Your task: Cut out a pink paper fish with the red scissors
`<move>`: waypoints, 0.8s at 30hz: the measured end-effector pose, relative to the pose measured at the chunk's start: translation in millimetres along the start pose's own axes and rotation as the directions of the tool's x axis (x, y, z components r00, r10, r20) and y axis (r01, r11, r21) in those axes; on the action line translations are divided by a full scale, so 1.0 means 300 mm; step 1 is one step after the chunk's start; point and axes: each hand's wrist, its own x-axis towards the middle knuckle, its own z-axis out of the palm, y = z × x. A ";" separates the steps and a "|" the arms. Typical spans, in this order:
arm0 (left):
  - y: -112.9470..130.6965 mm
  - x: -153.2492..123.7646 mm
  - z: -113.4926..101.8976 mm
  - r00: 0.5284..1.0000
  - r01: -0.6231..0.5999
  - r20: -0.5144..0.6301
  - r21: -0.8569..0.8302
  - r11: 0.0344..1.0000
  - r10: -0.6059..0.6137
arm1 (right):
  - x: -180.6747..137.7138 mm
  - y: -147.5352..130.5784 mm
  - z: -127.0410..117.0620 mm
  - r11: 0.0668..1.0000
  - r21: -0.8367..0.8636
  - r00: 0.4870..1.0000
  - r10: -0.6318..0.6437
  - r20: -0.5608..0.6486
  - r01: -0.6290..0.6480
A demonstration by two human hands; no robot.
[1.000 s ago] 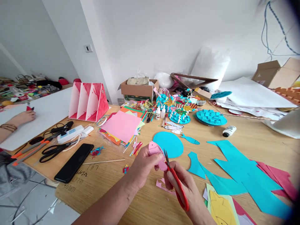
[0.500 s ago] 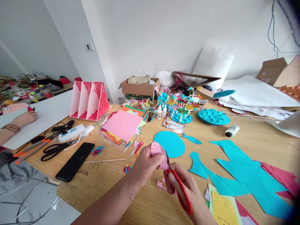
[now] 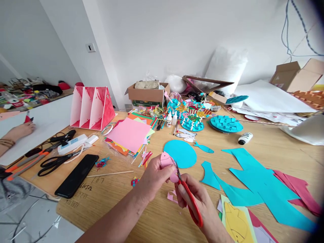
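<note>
Trimming the pink fish [image 3: 166, 160] looks like the step in hand: the left hand [image 3: 155, 176] pinches it above the surface [image 3: 152, 216] at the blue oval's [image 3: 182, 152] 8 o'clock, the right hand [image 3: 199, 191] grips red scissors [image 3: 187, 190] by its 3 o'clock edge, and the next move seemingly calls for a steady pinch and small cuts.

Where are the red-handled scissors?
In the head view, low, right of centre: the right hand holds the red-handled scissors, blades by the pink paper fish in the left hand.
</note>
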 end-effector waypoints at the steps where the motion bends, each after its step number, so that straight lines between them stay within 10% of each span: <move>1: 0.001 -0.001 0.002 1.000 0.004 0.002 -0.016 1.000 -0.004 | 0.000 0.001 0.000 1.000 0.004 1.000 0.000 -0.005 0.000; 24: -0.010 -0.001 0.003 1.000 0.004 -0.012 -0.013 1.000 -0.004 | 0.005 0.007 -0.001 0.999 -0.051 0.999 0.015 -0.049 -0.018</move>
